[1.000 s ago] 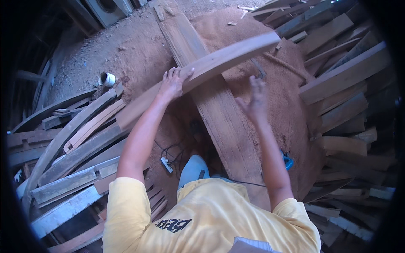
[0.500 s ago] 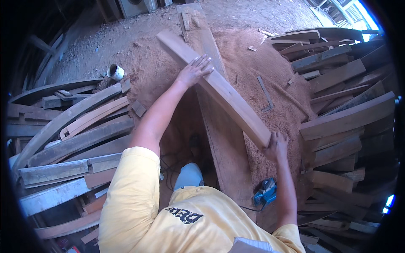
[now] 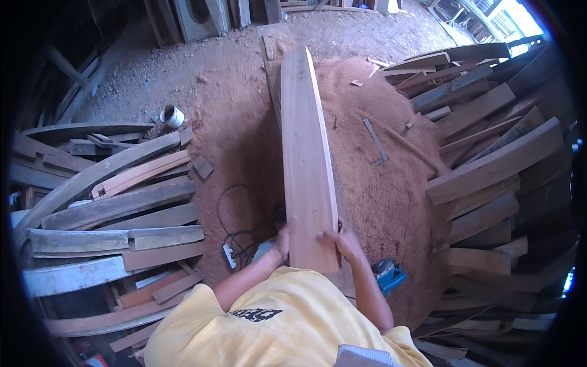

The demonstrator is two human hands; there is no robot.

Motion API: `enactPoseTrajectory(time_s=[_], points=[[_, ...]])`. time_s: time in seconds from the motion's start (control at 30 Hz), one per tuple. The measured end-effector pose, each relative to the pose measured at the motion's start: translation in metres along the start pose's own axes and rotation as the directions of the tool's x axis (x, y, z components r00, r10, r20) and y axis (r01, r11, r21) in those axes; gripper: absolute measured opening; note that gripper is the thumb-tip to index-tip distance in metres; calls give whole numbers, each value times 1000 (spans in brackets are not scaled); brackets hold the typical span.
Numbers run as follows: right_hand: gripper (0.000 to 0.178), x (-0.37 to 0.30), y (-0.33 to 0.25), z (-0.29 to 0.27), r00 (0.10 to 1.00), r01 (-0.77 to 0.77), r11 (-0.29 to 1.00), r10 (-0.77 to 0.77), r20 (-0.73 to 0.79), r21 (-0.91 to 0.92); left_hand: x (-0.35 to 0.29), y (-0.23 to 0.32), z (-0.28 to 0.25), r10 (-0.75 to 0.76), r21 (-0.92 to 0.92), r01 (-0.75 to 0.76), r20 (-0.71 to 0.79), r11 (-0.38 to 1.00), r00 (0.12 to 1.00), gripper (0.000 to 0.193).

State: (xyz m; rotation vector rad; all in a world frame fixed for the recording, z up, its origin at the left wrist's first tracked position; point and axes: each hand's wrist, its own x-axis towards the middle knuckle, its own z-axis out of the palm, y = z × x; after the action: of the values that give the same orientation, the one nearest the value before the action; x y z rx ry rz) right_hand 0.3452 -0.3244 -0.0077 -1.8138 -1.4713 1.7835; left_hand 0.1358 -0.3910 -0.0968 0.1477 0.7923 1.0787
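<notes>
Over the long brown wooden plank [image 3: 275, 30], a pale flat wooden board [image 3: 306, 159]

The left hand [image 3: 282, 243] is closed on the board's left edge near its close end, most fingers hidden; the right hand [image 3: 344, 240] grips the right edge, thumb on top. The board points toward the plank's far end; whether they touch I cannot tell. Beyond the plank's right edge lie an L-shaped grey metal square [image 3: 376, 139] and, nearer, a blue power tool [image 3: 390, 279]

Smooth matt wooden plank [image 3: 307, 159], soft cloth shirt [image 3: 287, 324], grainy sawdust [image 3: 379, 232], metal-looking square [image 3: 376, 142]
</notes>
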Motion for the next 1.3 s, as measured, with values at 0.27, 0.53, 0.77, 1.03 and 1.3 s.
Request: enactPoseTrajectory(time_s=[0.27, 0.53, 0.77, 1.03, 1.3], points=[[141, -63, -140, -20, 895, 392, 851, -441, 70, 351, -69, 147, 101, 68, -233, -21, 195, 972, 978, 68], [138, -71, -191, -25, 567, 465, 477, -808, 163, 746, -51, 286, 146, 126, 173, -136, 69, 975, 990, 56], [111, -83, -235, -25, 609, 550, 495, -789, 82, 673, -58, 320, 166, 112, 50, -131, 285, 990, 952, 55], [100, -81, -249, -25, 589, 546, 436, -807, 43, 716, -50, 333, 167, 137, 25, -156, 349, 988, 927, 54], [101, -82, -246, -23, 608, 548, 459, -793, 43, 699, -55, 332, 164, 129, 42, -150, 327, 988, 936, 51]])
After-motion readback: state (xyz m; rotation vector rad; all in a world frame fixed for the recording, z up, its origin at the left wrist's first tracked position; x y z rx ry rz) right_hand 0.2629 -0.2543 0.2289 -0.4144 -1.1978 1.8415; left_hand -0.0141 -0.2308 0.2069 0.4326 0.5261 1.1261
